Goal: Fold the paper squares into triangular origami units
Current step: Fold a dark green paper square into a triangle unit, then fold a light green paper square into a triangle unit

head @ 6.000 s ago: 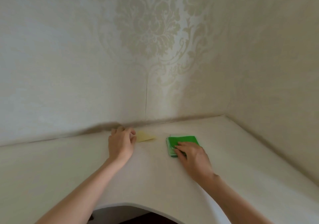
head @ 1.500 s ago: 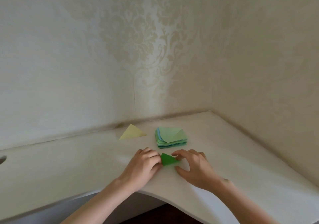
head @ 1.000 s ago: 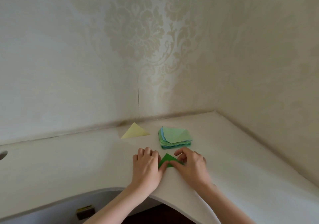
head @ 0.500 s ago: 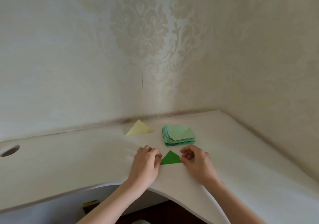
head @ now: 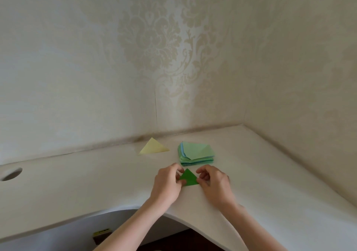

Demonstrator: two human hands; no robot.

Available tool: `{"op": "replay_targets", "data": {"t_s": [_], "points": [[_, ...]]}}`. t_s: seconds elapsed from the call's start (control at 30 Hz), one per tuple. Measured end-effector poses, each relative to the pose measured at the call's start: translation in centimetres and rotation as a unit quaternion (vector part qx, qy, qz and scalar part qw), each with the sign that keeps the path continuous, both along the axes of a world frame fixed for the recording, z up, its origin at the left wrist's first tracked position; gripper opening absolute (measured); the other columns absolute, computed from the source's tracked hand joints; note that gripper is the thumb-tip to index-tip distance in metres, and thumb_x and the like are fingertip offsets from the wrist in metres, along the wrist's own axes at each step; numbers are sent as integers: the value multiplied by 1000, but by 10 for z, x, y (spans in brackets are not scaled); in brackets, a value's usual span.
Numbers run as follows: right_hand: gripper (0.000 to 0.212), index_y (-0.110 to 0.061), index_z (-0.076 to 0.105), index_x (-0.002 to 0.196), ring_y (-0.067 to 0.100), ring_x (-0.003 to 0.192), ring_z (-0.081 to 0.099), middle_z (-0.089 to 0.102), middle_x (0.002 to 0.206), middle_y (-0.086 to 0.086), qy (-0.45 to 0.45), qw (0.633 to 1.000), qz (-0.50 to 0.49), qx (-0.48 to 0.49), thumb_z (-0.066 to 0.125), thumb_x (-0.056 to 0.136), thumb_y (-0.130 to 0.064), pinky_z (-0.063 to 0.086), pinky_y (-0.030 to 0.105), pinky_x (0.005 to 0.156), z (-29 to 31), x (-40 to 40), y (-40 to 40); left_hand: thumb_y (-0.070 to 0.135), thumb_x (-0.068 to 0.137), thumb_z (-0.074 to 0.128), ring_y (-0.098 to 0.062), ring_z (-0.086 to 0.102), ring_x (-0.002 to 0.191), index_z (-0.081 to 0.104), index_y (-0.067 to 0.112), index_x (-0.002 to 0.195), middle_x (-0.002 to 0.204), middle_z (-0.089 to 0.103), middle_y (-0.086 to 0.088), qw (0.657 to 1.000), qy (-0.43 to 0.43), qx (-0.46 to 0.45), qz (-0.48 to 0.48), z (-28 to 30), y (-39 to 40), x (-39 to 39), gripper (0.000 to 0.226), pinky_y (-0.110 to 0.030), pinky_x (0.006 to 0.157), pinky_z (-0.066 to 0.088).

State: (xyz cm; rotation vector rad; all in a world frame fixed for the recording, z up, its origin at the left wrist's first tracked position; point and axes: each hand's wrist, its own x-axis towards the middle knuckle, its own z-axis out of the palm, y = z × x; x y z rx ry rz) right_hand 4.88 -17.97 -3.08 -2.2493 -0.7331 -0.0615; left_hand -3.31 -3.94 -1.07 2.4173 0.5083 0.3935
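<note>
1. Dark green folded paper triangle [head: 188, 179] lies flat on the white surface [head: 77, 183], near its front edge, between both hands and just in front of the stack.
2. Left hand [head: 167, 185]: fingers curled, thumb and fingertips pinching the triangle's left corner. Right hand [head: 214, 183]: fingers curled, touching or pinching the right corner; exact contact is hard to tell.
3. Handling, my read: thin paper, near weightless, stiff only along creases. It slides easily on the smooth surface and dents if squeezed mid-panel. Best held at the corners or along the folded edge, pinned flat with one fingertip while creasing.
4. Stack of pale green and blue paper squares [head: 197, 154] sits just behind the hands; one stack, sheet count not readable, top sheet looks partly creased.
5. Pale yellow folded paper triangle [head: 153, 147] lies left of the stack, near the wall; probably a finished unit.
6. Count: two triangles, one stack, two hands.
7. Round cable hole [head: 10, 173] at the surface's far left. Patterned cream wallpaper [head: 154, 38] behind.
</note>
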Motion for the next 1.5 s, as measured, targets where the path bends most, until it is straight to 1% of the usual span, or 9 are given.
{"op": "replay_targets", "data": {"t_s": [0.17,0.37,0.6,0.7,0.8,1.0,1.13,1.33,1.5], "points": [[13,-21,68,92,6,79,59,64,87,-9,-66,997,9,28,71,80,-19,51,24,74,28,17,10,25,89,64,1,57,71,63,30,99,84,65,15,999,-36,-4,32,2,23,-11,11,-12,58,39],[38,-14,61,123,19,119,53,59,129,1,-111,992,16,-53,62,89,-30,40,27,98,31,34,35,21,85,69,-8,61,80,66,24,93,85,65,12,990,-72,-22,121,7,87,-13,9,-16,63,39],[20,-19,72,89,21,91,64,70,94,-1,-191,971,24,-142,54,89,-30,51,33,76,8,42,44,18,86,67,-13,59,76,66,21,93,87,66,8,984,-99,-19,145,2,116,18,7,-24,62,37],[14,-19,68,66,18,68,64,68,71,-4,-218,969,5,-117,59,76,-24,49,26,59,1,42,47,17,85,68,-14,58,75,67,19,93,86,66,8,986,-104,9,132,-1,122,36,8,-23,60,35],[13,-21,62,58,14,60,61,63,62,-9,-222,970,-16,-94,67,69,-21,45,23,57,1,39,51,17,82,71,-15,62,79,67,21,89,83,67,9,987,-95,16,131,-9,128,49,9,-24,59,36],[14,-17,70,69,16,73,65,71,76,-5,-167,984,-13,-60,71,76,-29,52,30,65,6,51,48,23,76,76,-23,59,90,65,26,86,91,66,3,983,-80,13,162,-22,139,63,15,-30,68,45],[4,-24,76,76,17,82,68,74,89,-6,-234,972,-19,17,74,74,-25,52,32,76,18,47,32,21,79,73,-27,58,91,67,28,78,92,63,0,982,-99,21,160,-17,133,60,10,-29,65,42],[5,-28,75,79,17,85,61,70,91,-11,-391,920,-26,30,70,79,-30,41,34,77,29,25,3,14,80,73,-10,53,80,67,22,79,80,61,9,975,-214,56,0,6,81,37,9,-22,67,40],[8,-31,73,75,16,78,61,66,82,-16,-382,924,4,-21,68,77,-37,41,34,70,13,1,-11,19,80,73,-1,53,94,69,22,98,97,63,13,961,-189,85,-181,4,34,18,18,-15,84,41]]}}
